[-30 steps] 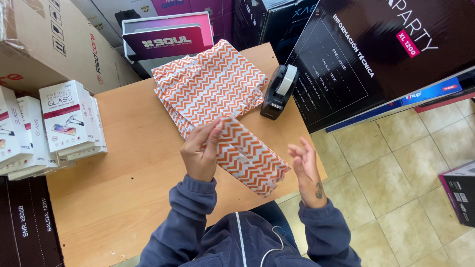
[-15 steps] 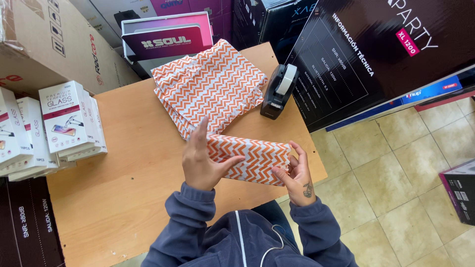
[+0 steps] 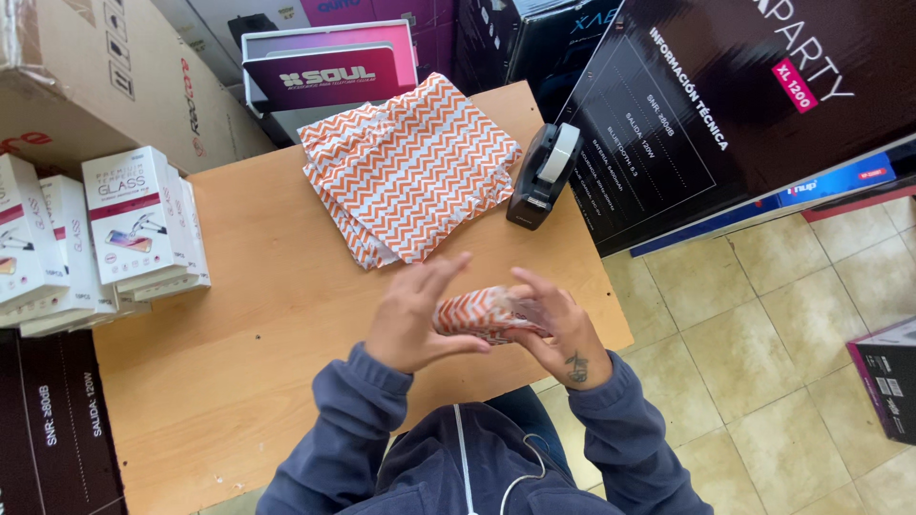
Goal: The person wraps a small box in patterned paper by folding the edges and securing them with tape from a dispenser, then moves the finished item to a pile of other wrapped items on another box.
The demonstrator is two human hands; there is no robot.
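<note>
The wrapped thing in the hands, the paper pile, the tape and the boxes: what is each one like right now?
Small parcel: wrapped in orange zigzag paper, held between both hands.
Left hand: fingers spread, on the parcel.
Right hand: gripping the parcel.
Paper stack: lying flat on the table.
Tape dispenser: upright, untouched.
White boxes: closed, stacked.

A shop's packing corner or stockroom for electronics is shown. A plain wooden table (image 3: 248, 372) is hemmed in on every side by boxed goods: stacks of small white retail boxes of screen protectors (image 3: 143, 224) are piled at its left edge, a large dark speaker carton (image 3: 725, 105) is leaned against its right side, and a brown cardboard carton (image 3: 86, 76) and a pink-and-white product box (image 3: 329, 72) are crowded behind it. Wrapping supplies are kept at hand: a pile of orange-and-white zigzag wrapping paper (image 3: 410, 167) and a black tape dispenser (image 3: 544, 176). The floor (image 3: 763, 324) is laid with beige tiles, on which more boxes are stood.
</note>
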